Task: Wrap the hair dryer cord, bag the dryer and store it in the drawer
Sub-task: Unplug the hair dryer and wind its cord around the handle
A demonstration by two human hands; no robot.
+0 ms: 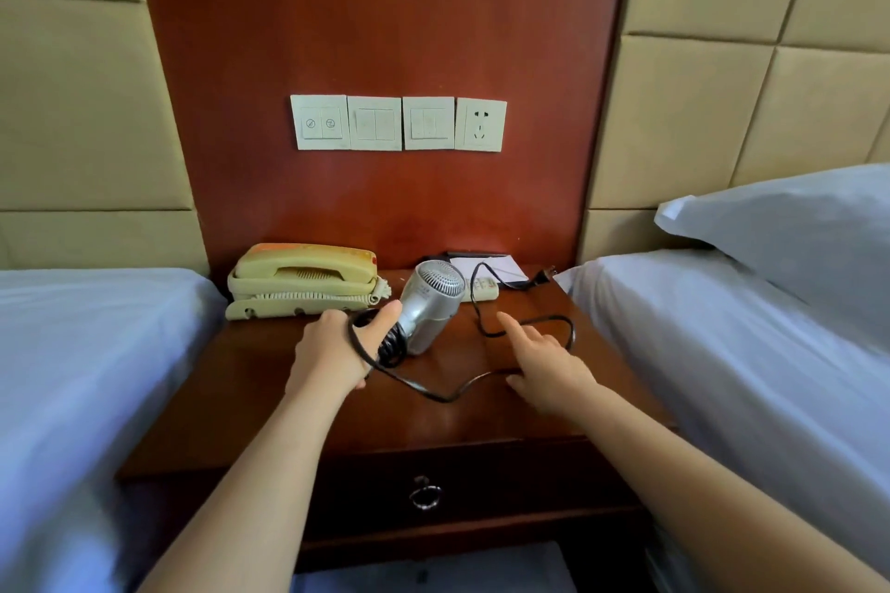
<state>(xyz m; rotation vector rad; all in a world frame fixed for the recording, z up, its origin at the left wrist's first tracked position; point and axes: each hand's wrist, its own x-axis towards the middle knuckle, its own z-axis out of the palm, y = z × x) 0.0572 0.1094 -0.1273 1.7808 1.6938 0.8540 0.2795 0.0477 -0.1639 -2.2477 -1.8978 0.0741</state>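
Observation:
A silver hair dryer [430, 303] stands tilted on the wooden nightstand [269, 380]. My left hand [337, 349] grips its black handle, and one loop of the black cord [452, 392] passes over that hand. The cord then trails across the tabletop past my right hand [544, 364] to its plug [543, 277] at the back right. My right hand hovers low over the cord with the index finger stretched out and the other fingers loosely curled; it holds nothing. The drawer [505, 486] below, with a metal ring pull [425, 494], is closed.
A cream telephone [303, 279] sits at the back left of the nightstand. A white remote [481, 289] and a notepad [486, 266] lie behind the dryer. Beds with white sheets [72, 352] flank both sides. Wall switches and a socket [480, 124] are above.

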